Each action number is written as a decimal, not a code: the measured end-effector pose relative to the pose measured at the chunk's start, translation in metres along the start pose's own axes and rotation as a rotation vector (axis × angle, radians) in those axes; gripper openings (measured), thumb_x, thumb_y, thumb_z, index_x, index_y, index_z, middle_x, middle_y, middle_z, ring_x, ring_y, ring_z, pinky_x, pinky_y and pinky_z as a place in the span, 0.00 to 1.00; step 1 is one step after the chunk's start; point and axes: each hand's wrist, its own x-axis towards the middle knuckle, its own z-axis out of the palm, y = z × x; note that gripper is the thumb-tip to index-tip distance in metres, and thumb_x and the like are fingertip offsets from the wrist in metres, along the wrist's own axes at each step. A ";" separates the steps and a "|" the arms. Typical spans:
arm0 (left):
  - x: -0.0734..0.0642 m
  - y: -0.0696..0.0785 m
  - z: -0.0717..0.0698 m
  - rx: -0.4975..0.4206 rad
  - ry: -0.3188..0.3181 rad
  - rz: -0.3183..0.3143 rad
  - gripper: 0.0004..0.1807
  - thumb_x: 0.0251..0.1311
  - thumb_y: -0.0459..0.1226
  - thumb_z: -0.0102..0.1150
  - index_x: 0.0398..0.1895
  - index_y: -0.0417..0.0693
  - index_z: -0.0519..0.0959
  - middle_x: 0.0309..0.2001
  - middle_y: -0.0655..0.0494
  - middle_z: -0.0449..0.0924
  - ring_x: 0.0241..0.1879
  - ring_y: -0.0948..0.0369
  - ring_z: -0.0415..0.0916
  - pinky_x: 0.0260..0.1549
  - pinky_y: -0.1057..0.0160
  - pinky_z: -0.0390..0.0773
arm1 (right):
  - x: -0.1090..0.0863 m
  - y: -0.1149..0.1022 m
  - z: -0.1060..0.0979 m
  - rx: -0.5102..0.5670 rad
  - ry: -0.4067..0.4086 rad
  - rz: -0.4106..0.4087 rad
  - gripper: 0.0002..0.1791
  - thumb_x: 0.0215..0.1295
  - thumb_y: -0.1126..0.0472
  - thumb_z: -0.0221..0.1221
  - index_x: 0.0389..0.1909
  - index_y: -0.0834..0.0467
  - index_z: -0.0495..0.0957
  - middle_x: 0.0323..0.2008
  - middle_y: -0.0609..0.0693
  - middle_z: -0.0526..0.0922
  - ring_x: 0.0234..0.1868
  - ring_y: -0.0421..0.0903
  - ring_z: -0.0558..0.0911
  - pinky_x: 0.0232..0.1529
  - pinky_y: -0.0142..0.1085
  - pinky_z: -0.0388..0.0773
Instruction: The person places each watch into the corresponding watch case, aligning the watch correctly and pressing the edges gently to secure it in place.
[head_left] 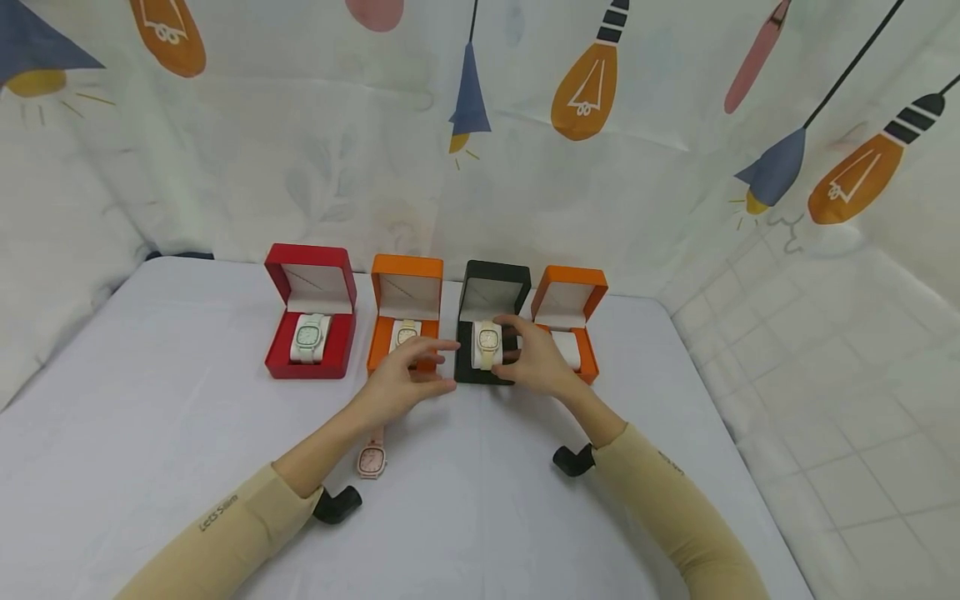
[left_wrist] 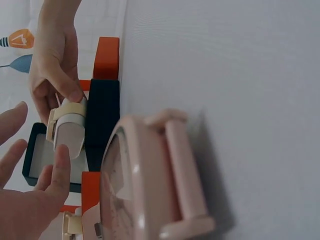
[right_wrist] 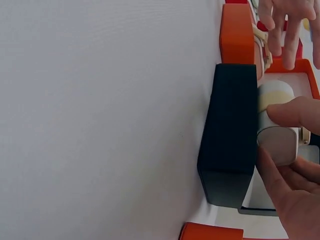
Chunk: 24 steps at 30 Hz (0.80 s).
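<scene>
**Right hand [head_left: 538, 360] gripping a cream watch [head_left: 487, 340] on its cushion, left hand [head_left: 401, 375] open beside it**

Nearest, the left sleeve [head_left: 225, 533] and right sleeve [head_left: 690, 517], both tan, extend over a white-covered table [head_left: 480, 517]. A black fitting shows at each wrist. Just beyond the left cuff, a pink watch [head_left: 371, 461] lies on the cloth, dial up, its strap running beneath the left forearm.

Farther out, the fingers of the left hand are spread, thumb well apart, with nothing in their grasp; whether the fingertips touch the dark box [head_left: 495, 271] cannot be told. The right hand's thumb and fingers are closed about the white cushion [right_wrist: 277, 142] that bears the cream watch, its thumb against the strap. Watch and cushion are at the base of the dark box, whose lid stands raised; how deeply the cushion sits is unclear.

The dark box stands between the left orange box [head_left: 407, 265], holding a yellowish watch [head_left: 406, 335], and the right orange box [head_left: 598, 283], where a pale cushion [head_left: 567, 350] shows. At the far left, the red box [head_left: 309, 257] holds a pale green watch [head_left: 307, 335]. Behind all hangs a curtain [head_left: 375, 167] printed with bulbs and lamps.
</scene>
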 end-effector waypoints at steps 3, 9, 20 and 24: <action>-0.001 0.000 0.000 -0.002 -0.001 -0.009 0.29 0.61 0.36 0.74 0.66 0.52 0.78 0.60 0.50 0.72 0.61 0.41 0.71 0.57 0.51 0.79 | 0.002 0.000 0.000 -0.024 -0.005 0.009 0.43 0.52 0.71 0.75 0.70 0.62 0.68 0.57 0.58 0.77 0.45 0.50 0.87 0.43 0.35 0.86; -0.001 0.000 0.000 -0.022 -0.012 -0.025 0.30 0.61 0.37 0.74 0.67 0.52 0.77 0.63 0.42 0.71 0.61 0.41 0.71 0.57 0.51 0.80 | 0.006 0.000 -0.002 -0.046 -0.009 0.036 0.43 0.52 0.71 0.75 0.70 0.63 0.68 0.56 0.59 0.78 0.44 0.51 0.87 0.43 0.36 0.86; -0.003 -0.001 0.000 -0.020 -0.024 -0.027 0.29 0.62 0.38 0.73 0.67 0.51 0.77 0.64 0.42 0.71 0.61 0.43 0.71 0.57 0.50 0.80 | 0.009 -0.002 -0.005 -0.083 -0.034 0.063 0.41 0.54 0.69 0.74 0.69 0.63 0.69 0.52 0.59 0.80 0.44 0.50 0.86 0.45 0.38 0.86; -0.004 -0.001 -0.001 -0.018 -0.022 -0.026 0.29 0.61 0.38 0.74 0.66 0.52 0.78 0.64 0.41 0.70 0.61 0.41 0.71 0.57 0.49 0.79 | 0.011 -0.001 -0.004 -0.148 -0.039 0.051 0.40 0.53 0.66 0.75 0.68 0.63 0.71 0.51 0.59 0.81 0.42 0.50 0.85 0.44 0.39 0.85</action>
